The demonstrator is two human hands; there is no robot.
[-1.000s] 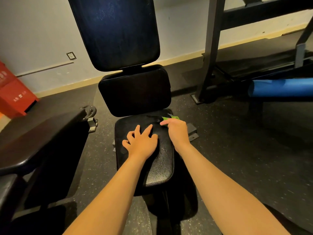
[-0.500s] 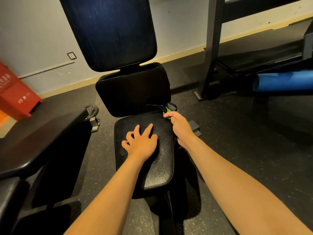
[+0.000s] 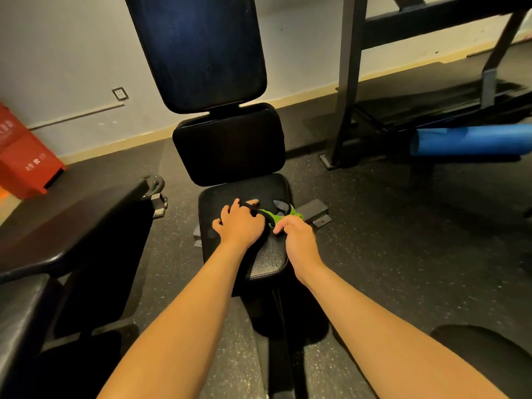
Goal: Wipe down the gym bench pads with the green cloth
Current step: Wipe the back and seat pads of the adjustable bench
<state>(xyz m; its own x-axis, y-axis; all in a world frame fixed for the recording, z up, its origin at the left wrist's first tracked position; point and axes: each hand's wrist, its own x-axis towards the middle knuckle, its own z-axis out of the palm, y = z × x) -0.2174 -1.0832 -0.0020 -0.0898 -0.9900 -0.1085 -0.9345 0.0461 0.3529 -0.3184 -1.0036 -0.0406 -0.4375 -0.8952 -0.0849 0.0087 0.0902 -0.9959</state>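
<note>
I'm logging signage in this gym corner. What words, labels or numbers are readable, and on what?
No text is readable.
Red box: white characters, too blurred to read.
Wall socket: markings too small to read.
Bench pads: no text seen.

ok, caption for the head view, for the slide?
Wipe-down: right hand pinches the green cloth on the seat pad; left hand rests on the pad beside it.

green cloth (image 3: 273, 218): drawn out between both hands at frame centre | left hand (image 3: 240, 223): curled onto it | right hand (image 3: 299, 240): pulled nearer
</note>
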